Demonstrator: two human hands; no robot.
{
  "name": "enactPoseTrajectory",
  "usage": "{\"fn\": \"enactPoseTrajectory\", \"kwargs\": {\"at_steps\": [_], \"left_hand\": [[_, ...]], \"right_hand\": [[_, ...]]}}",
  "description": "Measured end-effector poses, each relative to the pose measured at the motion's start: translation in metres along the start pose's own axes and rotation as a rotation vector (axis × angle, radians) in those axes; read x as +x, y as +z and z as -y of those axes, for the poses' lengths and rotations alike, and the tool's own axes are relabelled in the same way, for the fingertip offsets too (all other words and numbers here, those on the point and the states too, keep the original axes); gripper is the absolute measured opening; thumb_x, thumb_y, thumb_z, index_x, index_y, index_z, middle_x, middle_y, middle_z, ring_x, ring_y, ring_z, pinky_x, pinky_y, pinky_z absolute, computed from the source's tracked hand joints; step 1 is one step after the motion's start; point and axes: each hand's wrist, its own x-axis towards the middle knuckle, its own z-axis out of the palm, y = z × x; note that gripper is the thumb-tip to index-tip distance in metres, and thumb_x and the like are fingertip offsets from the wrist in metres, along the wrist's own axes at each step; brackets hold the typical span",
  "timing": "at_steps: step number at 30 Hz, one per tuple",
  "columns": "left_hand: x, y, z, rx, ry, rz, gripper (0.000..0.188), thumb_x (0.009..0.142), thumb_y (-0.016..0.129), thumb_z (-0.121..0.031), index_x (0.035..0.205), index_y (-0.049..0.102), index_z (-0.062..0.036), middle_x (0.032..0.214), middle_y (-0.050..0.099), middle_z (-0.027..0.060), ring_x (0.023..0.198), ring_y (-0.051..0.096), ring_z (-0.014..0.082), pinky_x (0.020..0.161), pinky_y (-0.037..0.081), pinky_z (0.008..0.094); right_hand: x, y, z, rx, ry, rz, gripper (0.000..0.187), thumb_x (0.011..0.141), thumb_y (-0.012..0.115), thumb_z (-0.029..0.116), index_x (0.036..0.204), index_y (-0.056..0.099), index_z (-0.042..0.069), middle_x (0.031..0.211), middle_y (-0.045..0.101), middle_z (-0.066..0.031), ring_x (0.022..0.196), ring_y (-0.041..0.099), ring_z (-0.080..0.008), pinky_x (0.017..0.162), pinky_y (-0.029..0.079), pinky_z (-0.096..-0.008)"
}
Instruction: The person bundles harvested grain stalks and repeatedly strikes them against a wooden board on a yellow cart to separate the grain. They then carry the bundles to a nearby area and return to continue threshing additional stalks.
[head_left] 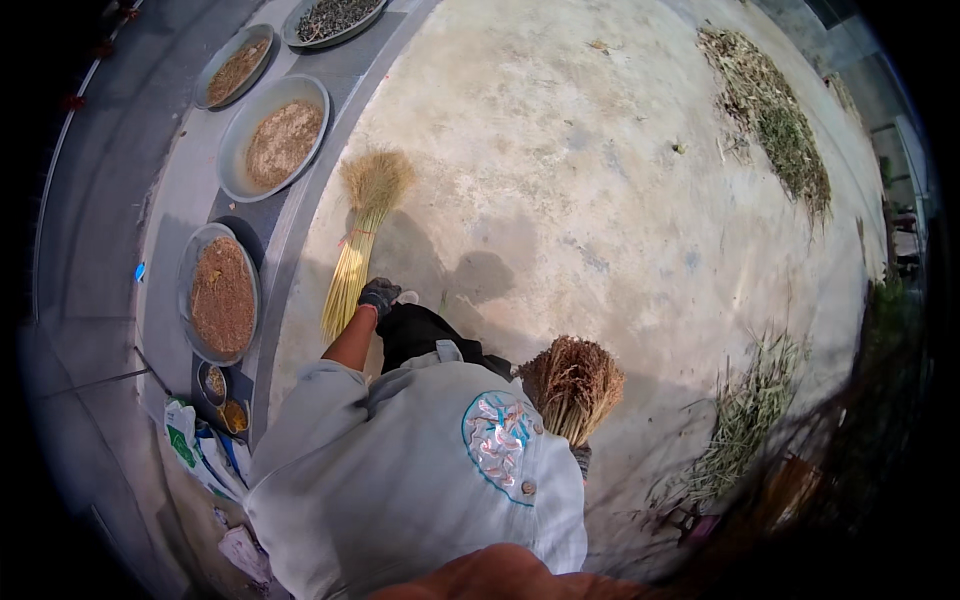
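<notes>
On the concrete floor (570,170), a yellow stalk bundle (368,222) lies near the left edge, its bushy end away from us. Our left hand (380,296), in a dark glove, curls just beside it; we cannot tell if it pinches anything. A brown stalk bundle (571,388) is by our right side. Our right hand (582,458) shows only a bit at its stalks, so we cannot tell its grip.

Bundles of stalks: two, being one yellow bundle (353,262) and one brown bundle (572,385). Large basins (234,152): four. Small bowls (203,392): two. Heaps of cut plants (768,120): at least two. Shirt (400,480): one. Buttons (528,487) in view: two.
</notes>
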Motion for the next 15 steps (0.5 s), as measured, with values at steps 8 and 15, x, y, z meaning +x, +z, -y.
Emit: {"fn": "enactPoseTrajectory", "kwargs": {"at_steps": [8, 15], "left_hand": [[-0.131, 0.193, -0.035, 0.534, 0.504, 0.268, 0.040, 0.067, 0.070, -0.038, 0.092, 0.062, -0.0078, 0.094, 0.063, 0.0126, 0.090, 0.060, 0.0274, 0.080, 0.046, 0.0343], [-0.160, 0.309, -0.138, 0.848, 0.516, 0.187, 0.043, 0.066, 0.067, -0.040, 0.094, 0.062, -0.0069, 0.097, 0.062, 0.0152, 0.093, 0.058, 0.0311, 0.082, 0.046, 0.0383]], "right_hand": [[-0.008, -0.177, -0.042, 0.457, -0.003, -0.176, 0.050, 0.062, 0.063, -0.003, 0.111, 0.051, 0.003, 0.093, 0.062, -0.0121, 0.078, 0.062, -0.0261, 0.062, 0.052, -0.0392], [0.002, -0.281, -0.123, 0.485, 0.072, -0.445, 0.047, 0.067, 0.069, 0.002, 0.111, 0.052, 0.003, 0.091, 0.062, -0.0154, 0.068, 0.063, -0.0225, 0.054, 0.053, -0.0355]]}}
